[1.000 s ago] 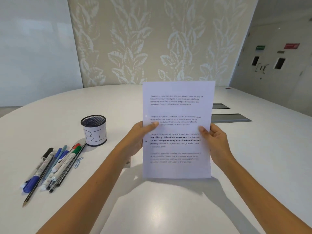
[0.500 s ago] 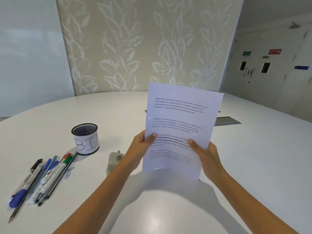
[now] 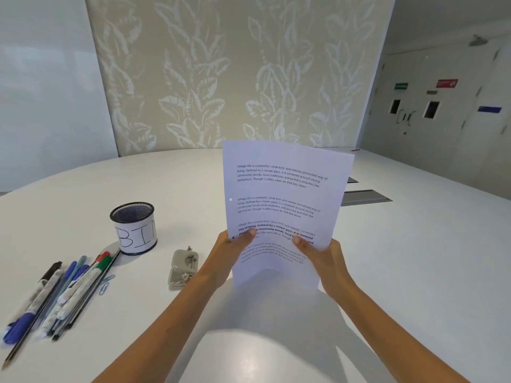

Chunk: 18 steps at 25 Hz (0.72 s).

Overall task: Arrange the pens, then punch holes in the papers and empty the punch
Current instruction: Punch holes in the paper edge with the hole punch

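I hold printed white papers (image 3: 282,194) upright above the table, their lower part bowed. My left hand (image 3: 229,255) grips the left edge with the thumb on the text; my right hand (image 3: 318,255) grips the lower right edge. A small hole shows near the papers' left margin. A grey metal hole punch (image 3: 184,268) sits on the table just left of my left wrist. Several pens and markers (image 3: 60,294) lie side by side at the left. A black mesh cup labelled BIN (image 3: 134,228) stands behind them.
The white rounded table (image 3: 414,258) spreads around my arms. Two blue paper clips (image 3: 106,284) lie beside the pens. Grey cable hatches (image 3: 365,199) are set into the tabletop behind the papers. A leaf-patterned wall stands at the back.
The papers have dropped lower and tilted slightly right, and their bottom now bows. The view shifted right, so the hole punch, hidden before, is fully visible by my left wrist.
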{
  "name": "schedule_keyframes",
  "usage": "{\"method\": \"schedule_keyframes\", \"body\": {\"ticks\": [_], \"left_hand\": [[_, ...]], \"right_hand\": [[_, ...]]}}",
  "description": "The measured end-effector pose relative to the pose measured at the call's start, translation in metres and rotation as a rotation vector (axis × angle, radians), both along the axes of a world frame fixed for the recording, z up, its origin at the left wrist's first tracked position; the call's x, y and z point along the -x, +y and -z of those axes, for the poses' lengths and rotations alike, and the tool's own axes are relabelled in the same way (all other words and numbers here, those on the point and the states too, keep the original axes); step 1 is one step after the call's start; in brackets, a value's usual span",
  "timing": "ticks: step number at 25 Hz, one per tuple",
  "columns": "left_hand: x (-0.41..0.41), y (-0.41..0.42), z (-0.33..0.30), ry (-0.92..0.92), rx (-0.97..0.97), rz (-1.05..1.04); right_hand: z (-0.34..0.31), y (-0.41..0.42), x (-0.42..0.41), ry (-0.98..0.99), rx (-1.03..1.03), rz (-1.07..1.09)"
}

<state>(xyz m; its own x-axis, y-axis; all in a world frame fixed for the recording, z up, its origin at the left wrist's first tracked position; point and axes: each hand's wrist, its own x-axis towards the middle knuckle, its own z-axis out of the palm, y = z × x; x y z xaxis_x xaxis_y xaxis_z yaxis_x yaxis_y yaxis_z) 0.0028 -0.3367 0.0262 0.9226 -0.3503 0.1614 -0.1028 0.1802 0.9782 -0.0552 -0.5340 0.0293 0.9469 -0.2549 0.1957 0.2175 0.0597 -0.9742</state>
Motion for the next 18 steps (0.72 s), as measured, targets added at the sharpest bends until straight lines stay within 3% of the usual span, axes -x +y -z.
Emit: {"method": "schedule_keyframes", "body": {"ticks": [3, 5, 8, 12, 15, 18], "left_hand": [[-0.005, -0.001, -0.004, 0.027, -0.02, -0.073], [-0.014, 0.002, -0.017, -0.055, -0.026, -0.148], [-0.025, 0.013, -0.059, -0.236, -0.107, -0.437], [-0.029, 0.031, -0.131, -0.666, -0.568, -0.697], [-0.024, 0.044, -0.169, -0.716, -0.823, -0.371], [-0.016, 0.054, -0.182, -0.526, -0.696, 0.016]], "right_hand": [[-0.006, -0.002, -0.005, -0.006, 0.019, 0.037], [-0.016, -0.01, -0.011, -0.007, 0.062, 0.052], [-0.039, -0.025, -0.018, -0.006, 0.195, 0.067], [-0.085, -0.038, -0.021, -0.012, 0.499, 0.002], [-0.122, -0.042, -0.023, -0.031, 0.803, -0.042], [-0.145, -0.048, -0.023, -0.012, 1.01, -0.084]]}}
